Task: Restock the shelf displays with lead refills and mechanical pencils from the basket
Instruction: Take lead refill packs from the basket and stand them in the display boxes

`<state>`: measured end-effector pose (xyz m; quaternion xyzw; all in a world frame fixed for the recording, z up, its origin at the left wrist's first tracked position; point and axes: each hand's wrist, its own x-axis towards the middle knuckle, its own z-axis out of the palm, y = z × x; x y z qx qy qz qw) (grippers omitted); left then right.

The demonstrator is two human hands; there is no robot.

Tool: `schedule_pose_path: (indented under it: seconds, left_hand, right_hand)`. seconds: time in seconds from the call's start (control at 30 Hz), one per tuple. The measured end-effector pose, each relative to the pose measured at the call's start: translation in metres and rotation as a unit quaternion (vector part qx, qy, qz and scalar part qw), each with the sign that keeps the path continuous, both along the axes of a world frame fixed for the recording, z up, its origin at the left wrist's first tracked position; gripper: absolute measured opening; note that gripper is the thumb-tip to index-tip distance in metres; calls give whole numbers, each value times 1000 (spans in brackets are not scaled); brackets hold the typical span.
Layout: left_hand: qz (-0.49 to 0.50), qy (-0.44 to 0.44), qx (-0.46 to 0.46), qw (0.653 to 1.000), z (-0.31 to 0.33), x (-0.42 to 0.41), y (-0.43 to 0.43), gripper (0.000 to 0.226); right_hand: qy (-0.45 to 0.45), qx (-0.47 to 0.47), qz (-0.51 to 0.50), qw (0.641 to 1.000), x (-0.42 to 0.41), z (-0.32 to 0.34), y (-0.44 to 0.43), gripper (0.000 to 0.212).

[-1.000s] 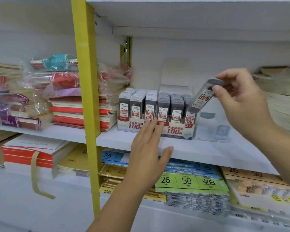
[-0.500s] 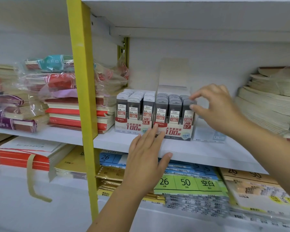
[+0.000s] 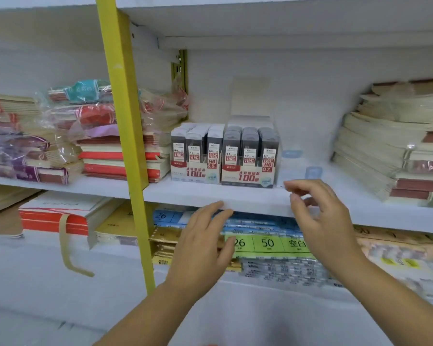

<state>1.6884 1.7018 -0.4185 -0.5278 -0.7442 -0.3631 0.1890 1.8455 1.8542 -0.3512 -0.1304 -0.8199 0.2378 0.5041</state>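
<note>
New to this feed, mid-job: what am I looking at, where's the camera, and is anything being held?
There is no machine: these are a person's two bare hands, filmed by one wide-angle camera worn on their head, looking forward and down. The left hand is flat, fingers straight, near the front edge of the white shelf; the right hand hangs loosely curled beside it. Neither holds anything. On the shelf stand two display boxes of lead refills, the 0.5 box and the 0.7 box, side by side. To their left lie stacked notebooks, to their right paper stacks.
</note>
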Motion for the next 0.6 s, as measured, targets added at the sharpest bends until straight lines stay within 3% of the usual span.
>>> schedule_pose_path:
  seconds: [0.1,0.2,0.4,0.6]
  left_hand:
    - [-19,5,-107,994,-39,2,-33,45]
    - [-23,-29,-253,967,-96,6,-64,50]
    - [-20,-191,-385,903,-233,32,-81,54]
    - [3,-343,-446,827,-329,52,-76,59]
  right_hand:
    - [-29,-96,28,995,14,-50,-11,31]
    - [-133,-198,27,971,27,-119,-17,28]
    - [-332,-349,-34,875,52,-287,-24,22]
    - [-484,-449,-71,748,84,-401,-39,22]
